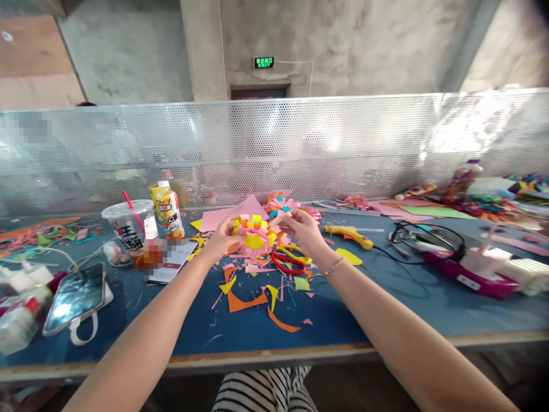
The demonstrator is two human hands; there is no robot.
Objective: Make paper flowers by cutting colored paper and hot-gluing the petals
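Note:
A paper flower [254,236] with pink petals, a yellow centre and orange and yellow outer pieces is held above the blue table [386,297]. My left hand [223,237] grips its left side. My right hand [302,229] is at its upper right, fingers pinched on a small pale paper piece [286,217] touching the flower's edge. Under my right hand lie scissors [288,260] with red and yellow handles. Orange, yellow and pink paper scraps [257,297] are scattered on the table below the flower.
A yellow glue gun [348,234] lies right of my right hand. A plastic cup with a red straw [128,229], a bottle [169,212] and two phones [77,297] stand on the left. Cables and a pink device [467,274] sit right. A perforated metal screen [274,149] backs the table.

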